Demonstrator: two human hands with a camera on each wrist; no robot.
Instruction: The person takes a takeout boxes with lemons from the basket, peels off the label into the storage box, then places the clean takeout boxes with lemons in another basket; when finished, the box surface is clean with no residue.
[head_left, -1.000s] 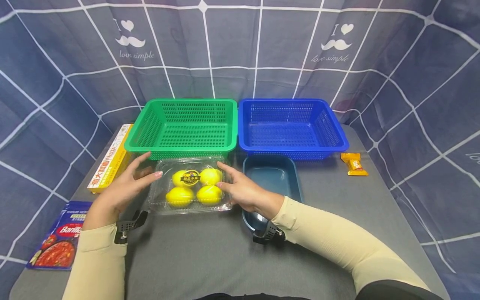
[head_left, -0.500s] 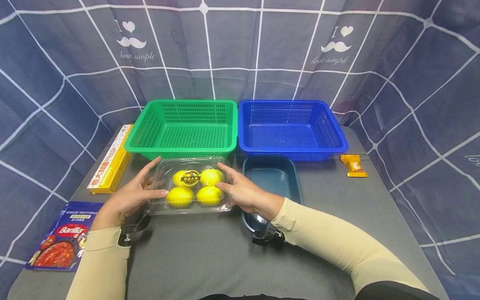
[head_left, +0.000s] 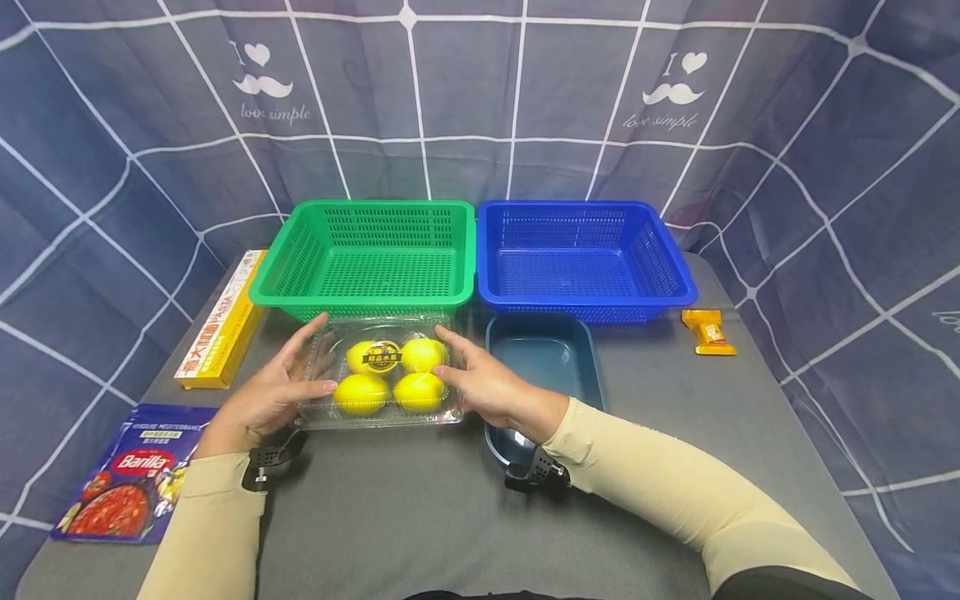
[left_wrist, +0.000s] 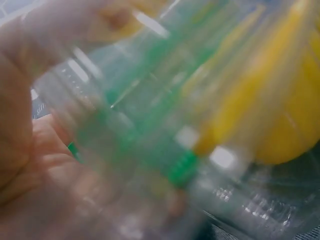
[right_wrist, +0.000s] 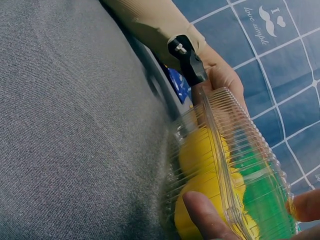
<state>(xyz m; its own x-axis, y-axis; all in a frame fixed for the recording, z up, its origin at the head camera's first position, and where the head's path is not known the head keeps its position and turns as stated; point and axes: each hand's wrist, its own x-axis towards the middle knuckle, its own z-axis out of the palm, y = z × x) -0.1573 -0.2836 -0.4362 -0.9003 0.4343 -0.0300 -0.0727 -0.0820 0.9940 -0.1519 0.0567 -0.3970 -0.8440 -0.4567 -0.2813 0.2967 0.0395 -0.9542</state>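
Observation:
A clear plastic clamshell box point(head_left: 401, 412) holding several yellow lemons point(head_left: 361, 393) sits on the grey table, in front of the green basket. It carries a dark round label point(head_left: 382, 357) on its lid. My left hand point(head_left: 273, 387) grips its left end, thumb at the front and fingers toward the back. At the right end, my right hand point(head_left: 491, 385) holds the box between thumb and fingers. The right wrist view shows the box point(right_wrist: 239, 125) close up, with my right thumb point(right_wrist: 204, 214) on it. In the left wrist view, a lemon point(left_wrist: 280, 110) is blurred behind clear plastic.
Green basket point(head_left: 360, 298) and blue basket point(head_left: 588, 298) stand side by side at the back. A dark teal tub point(head_left: 543, 321) lies partly under my right forearm. Left are a pasta box point(head_left: 221, 321) and a Barilla pouch point(head_left: 123, 475); right, an orange-wrapped snack point(head_left: 708, 332).
My left hand has moved right and closed onto the left end of the clamshell box. My right hand keeps its hold, and the box has barely moved.

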